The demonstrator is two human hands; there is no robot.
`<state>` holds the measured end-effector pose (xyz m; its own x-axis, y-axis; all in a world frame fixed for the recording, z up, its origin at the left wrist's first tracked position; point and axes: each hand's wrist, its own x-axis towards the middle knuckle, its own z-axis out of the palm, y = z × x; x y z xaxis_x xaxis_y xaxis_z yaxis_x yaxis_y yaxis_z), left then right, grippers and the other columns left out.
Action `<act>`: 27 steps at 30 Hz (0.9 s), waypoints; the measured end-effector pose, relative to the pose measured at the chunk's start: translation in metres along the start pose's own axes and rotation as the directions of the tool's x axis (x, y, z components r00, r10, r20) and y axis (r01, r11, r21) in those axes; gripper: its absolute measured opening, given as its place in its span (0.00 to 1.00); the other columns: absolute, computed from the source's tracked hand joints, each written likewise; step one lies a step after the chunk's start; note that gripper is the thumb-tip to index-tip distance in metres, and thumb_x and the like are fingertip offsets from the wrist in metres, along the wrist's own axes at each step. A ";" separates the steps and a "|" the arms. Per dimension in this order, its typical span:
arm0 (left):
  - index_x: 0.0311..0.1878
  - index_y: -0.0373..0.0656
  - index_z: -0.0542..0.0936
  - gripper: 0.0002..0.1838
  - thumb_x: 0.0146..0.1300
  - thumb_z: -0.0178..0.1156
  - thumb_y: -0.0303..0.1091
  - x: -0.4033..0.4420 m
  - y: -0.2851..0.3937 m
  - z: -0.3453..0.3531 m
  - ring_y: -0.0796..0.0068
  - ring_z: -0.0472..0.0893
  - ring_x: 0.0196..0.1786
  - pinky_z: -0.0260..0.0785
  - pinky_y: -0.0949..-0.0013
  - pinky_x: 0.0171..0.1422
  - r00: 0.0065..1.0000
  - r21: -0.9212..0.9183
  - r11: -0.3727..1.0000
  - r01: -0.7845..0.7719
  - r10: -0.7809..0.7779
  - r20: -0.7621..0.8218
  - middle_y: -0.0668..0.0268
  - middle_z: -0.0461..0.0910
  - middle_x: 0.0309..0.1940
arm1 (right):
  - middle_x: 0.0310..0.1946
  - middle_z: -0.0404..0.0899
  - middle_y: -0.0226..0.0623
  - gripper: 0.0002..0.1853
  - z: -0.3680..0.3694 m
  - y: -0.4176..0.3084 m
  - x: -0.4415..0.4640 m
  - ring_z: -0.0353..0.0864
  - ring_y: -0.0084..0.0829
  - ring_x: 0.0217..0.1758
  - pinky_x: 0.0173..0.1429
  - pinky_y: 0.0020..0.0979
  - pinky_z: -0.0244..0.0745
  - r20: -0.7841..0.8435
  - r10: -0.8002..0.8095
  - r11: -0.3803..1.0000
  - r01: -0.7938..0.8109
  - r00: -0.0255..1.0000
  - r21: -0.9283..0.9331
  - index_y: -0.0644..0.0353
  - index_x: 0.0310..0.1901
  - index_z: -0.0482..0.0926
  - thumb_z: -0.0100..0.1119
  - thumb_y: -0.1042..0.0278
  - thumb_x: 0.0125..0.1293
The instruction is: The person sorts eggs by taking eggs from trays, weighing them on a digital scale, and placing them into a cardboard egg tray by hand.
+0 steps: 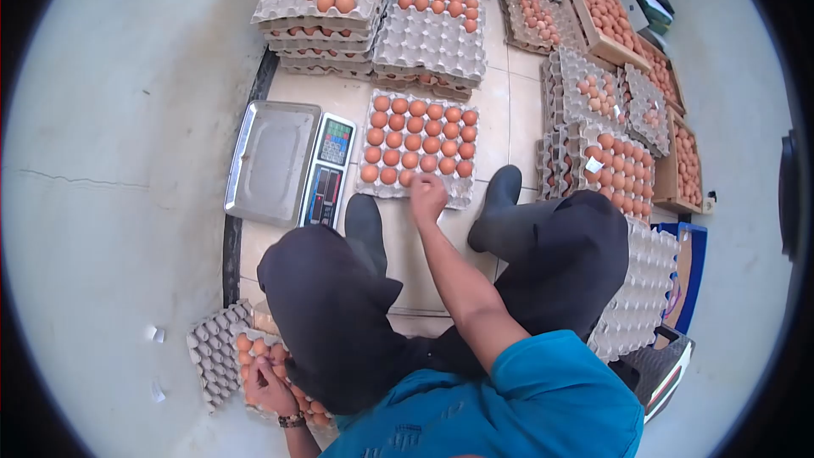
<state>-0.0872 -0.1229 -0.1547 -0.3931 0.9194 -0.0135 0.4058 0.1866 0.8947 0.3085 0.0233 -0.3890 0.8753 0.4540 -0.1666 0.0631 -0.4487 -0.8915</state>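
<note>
A grey cardboard egg tray (466, 191) lies on the tiles in front of my boots, with rows of brown eggs (410, 142) in it. My right hand (429, 195) is at its near edge, fingers curled together beside the third egg of the nearest row. Whatever the fingers hold is hidden. At lower left, my left hand (269, 390), with a beaded bracelet at the wrist, is over a second tray of brown eggs (246, 344). Its fingers are bent in among the eggs, and I cannot make out what is between them. My leg partly covers that tray.
A digital scale (275, 165) with a metal pan stands left of the front tray. Stacked egg trays (318, 42) rise behind it. More stacks (585, 148) and wooden crates of eggs (606, 17) line the right. A grey cardboard tray (219, 348) leans at lower left.
</note>
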 end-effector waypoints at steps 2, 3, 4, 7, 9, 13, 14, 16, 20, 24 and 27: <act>0.36 0.30 0.80 0.13 0.74 0.55 0.30 -0.002 -0.003 -0.005 0.78 0.77 0.32 0.71 0.73 0.41 1.000 0.005 1.000 -0.007 0.007 -0.021 0.63 0.81 0.30 | 0.40 0.79 0.44 0.14 -0.001 0.024 0.027 0.80 0.42 0.42 0.49 0.43 0.79 0.177 0.495 0.705 -0.512 0.851 0.490 0.65 0.46 0.78 0.57 0.67 0.62; 0.36 0.30 0.80 0.13 0.75 0.54 0.30 -0.001 0.001 -0.003 0.78 0.77 0.33 0.71 0.73 0.41 1.000 0.019 1.000 0.000 0.001 -0.030 0.63 0.81 0.30 | 0.42 0.77 0.45 0.14 -0.008 0.019 0.031 0.79 0.43 0.44 0.50 0.45 0.80 0.224 0.539 0.523 -0.532 0.812 0.666 0.66 0.47 0.76 0.54 0.68 0.62; 0.36 0.30 0.80 0.13 0.75 0.54 0.30 0.001 0.005 -0.001 0.78 0.77 0.33 0.70 0.73 0.41 0.999 0.036 0.999 0.006 -0.004 -0.037 0.64 0.80 0.29 | 0.44 0.75 0.46 0.15 -0.015 0.017 0.033 0.78 0.43 0.46 0.51 0.46 0.80 0.285 0.570 0.305 -0.520 0.771 0.798 0.67 0.48 0.75 0.51 0.68 0.62; 0.36 0.30 0.80 0.14 0.75 0.53 0.31 0.020 0.027 0.007 0.77 0.76 0.34 0.70 0.71 0.42 0.996 0.015 0.997 -0.074 0.074 -0.057 0.63 0.79 0.29 | 0.48 0.72 0.48 0.16 -0.024 0.019 0.038 0.75 0.44 0.49 0.55 0.49 0.80 0.394 0.499 0.114 -0.510 0.771 0.853 0.66 0.50 0.70 0.53 0.66 0.64; 0.37 0.30 0.80 0.15 0.76 0.52 0.31 0.042 0.046 0.014 0.76 0.76 0.34 0.69 0.70 0.43 0.980 -0.028 0.983 -0.183 0.180 -0.080 0.63 0.79 0.29 | 0.50 0.73 0.50 0.18 -0.013 0.014 0.037 0.75 0.47 0.52 0.58 0.50 0.77 0.277 0.480 0.322 -0.461 0.832 0.827 0.68 0.50 0.71 0.53 0.63 0.65; 0.39 0.29 0.80 0.15 0.76 0.50 0.31 0.092 0.106 0.039 0.73 0.76 0.35 0.70 0.68 0.47 0.898 -0.164 0.890 -0.425 0.391 -0.204 0.60 0.79 0.29 | 0.45 0.77 0.48 0.20 -0.030 -0.023 0.008 0.76 0.47 0.53 0.59 0.46 0.72 -0.122 -0.008 0.999 0.013 0.992 0.038 0.66 0.49 0.71 0.66 0.65 0.59; 0.39 0.29 0.80 0.14 0.75 0.50 0.30 0.098 0.131 0.054 0.73 0.76 0.34 0.70 0.68 0.48 0.885 -0.204 0.868 -0.452 0.410 -0.219 0.59 0.79 0.29 | 0.45 0.77 0.48 0.21 -0.033 -0.019 0.006 0.76 0.48 0.53 0.60 0.46 0.71 -0.098 -0.109 0.993 0.105 0.989 -0.047 0.65 0.50 0.72 0.68 0.67 0.58; 0.40 0.30 0.81 0.12 0.73 0.51 0.28 0.103 0.176 0.085 0.72 0.77 0.34 0.71 0.67 0.48 0.847 -0.270 0.803 -0.532 0.508 -0.156 0.58 0.81 0.31 | 0.43 0.78 0.47 0.22 -0.035 -0.007 0.005 0.74 0.51 0.53 0.59 0.45 0.69 -0.069 -0.254 0.955 0.239 0.965 -0.177 0.62 0.50 0.74 0.70 0.72 0.54; 0.44 0.34 0.83 0.08 0.65 0.59 0.26 0.095 0.268 0.158 0.69 0.83 0.37 0.73 0.66 0.46 0.631 -0.334 0.699 -0.633 0.715 0.300 0.55 0.85 0.36 | 0.40 0.79 0.44 0.18 -0.032 0.002 0.006 0.77 0.46 0.47 0.56 0.44 0.71 -0.036 -0.374 0.915 0.363 0.927 -0.174 0.63 0.45 0.76 0.71 0.73 0.53; 0.48 0.39 0.83 0.13 0.62 0.63 0.32 0.087 0.316 0.242 0.60 0.84 0.38 0.75 0.62 0.45 0.165 -0.338 0.479 -0.810 0.740 0.652 0.58 0.85 0.38 | 0.38 0.79 0.44 0.09 -0.032 -0.003 0.005 0.79 0.45 0.43 0.50 0.43 0.74 -0.038 -0.379 0.920 0.371 0.925 -0.127 0.63 0.36 0.78 0.67 0.76 0.54; 0.52 0.43 0.81 0.17 0.61 0.64 0.37 0.086 0.309 0.285 0.54 0.82 0.39 0.75 0.58 0.45 -0.019 -0.316 0.393 -0.863 0.601 0.799 0.58 0.82 0.37 | 0.29 0.78 0.40 0.05 -0.023 0.005 0.019 0.79 0.44 0.34 0.41 0.42 0.74 -0.025 -0.412 0.891 0.397 0.911 -0.222 0.62 0.29 0.78 0.65 0.75 0.52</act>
<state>0.2392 0.1128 -0.0061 0.9108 0.3709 0.1811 0.2378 -0.8301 0.5043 0.3367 0.0117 -0.3869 0.7833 0.5792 0.2258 0.5098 -0.3907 -0.7665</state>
